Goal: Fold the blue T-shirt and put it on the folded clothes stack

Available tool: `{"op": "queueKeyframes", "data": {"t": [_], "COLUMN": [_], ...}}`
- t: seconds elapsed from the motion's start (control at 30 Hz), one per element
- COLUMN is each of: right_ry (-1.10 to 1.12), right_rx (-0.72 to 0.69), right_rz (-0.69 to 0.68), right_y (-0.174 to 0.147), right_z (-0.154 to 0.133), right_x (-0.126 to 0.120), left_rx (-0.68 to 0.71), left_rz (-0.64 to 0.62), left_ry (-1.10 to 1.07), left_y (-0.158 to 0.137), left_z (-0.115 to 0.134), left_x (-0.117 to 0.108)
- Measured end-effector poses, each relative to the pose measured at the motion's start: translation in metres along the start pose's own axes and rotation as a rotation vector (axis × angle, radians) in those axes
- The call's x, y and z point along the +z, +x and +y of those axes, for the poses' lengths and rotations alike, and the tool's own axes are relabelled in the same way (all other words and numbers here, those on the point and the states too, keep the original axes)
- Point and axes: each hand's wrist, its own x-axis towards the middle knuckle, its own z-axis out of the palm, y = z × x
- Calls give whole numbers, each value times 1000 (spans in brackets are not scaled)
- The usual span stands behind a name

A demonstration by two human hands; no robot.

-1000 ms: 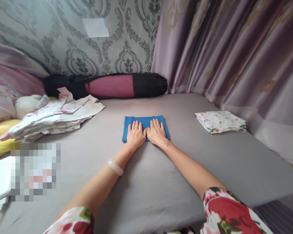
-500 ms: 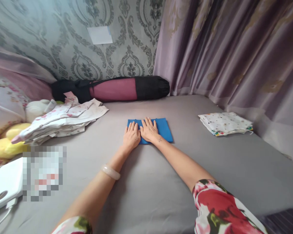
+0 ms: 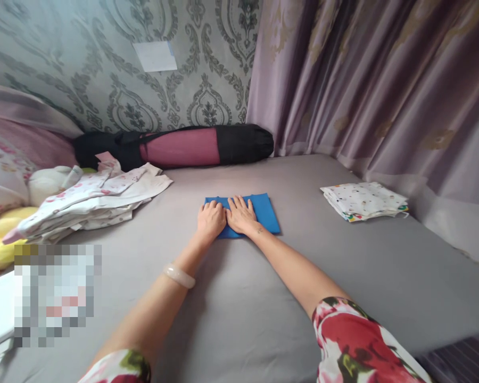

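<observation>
- Stacked pale clothes (image 3: 99,191) lie on the left of the grey bed (image 3: 271,298).
- The left hand (image 3: 211,219), fingers curled, rests on the left end of the folded blue cloth (image 3: 266,213); whether they pinch the fabric, I cannot tell.
- The right hand (image 3: 240,214) lies flat on the cloth just beside it, fingers extended, gripping nothing.
- The cloth's right end shows uncovered, mid-bed.
- Folded white printed fabric (image 3: 363,199) sits well apart, farther right.

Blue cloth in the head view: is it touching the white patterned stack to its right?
No, a stretch of grey sheet shows between the blue cloth and the white patterned stack.
</observation>
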Motion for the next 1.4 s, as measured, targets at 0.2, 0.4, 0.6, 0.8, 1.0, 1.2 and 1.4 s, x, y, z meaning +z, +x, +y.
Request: {"op": "queueKeyframes", "data": {"t": [0.2,0.4,0.6,0.8,1.0,1.2,1.4], "right_ry": [-8,-72,-75,-52,-73,-77,-27], "right_rx": [80,188,207,66,78,78,162], "right_rz": [56,103,116,137,82,66,77], "right_y": [1,7,-2,-17,-17,-16,-18], "right_z": [12,45,60,45,46,47,58], "right_x": [-3,-12,-25,-25,-11,-12,-24], "left_rx": [-24,-61,-53,-12,-48,-36,48], "left_rz": [-31,-80,-115,-15,-50,-17,90], "left_ry": [27,20,31,13,-155,-281,-372], "left_y": [21,37,36,16,-4,-30,-44], "left_z": [-6,-14,-9,4,-10,-40,-53], "left_x": [-8,-14,-16,-10,-2,11,20]}}
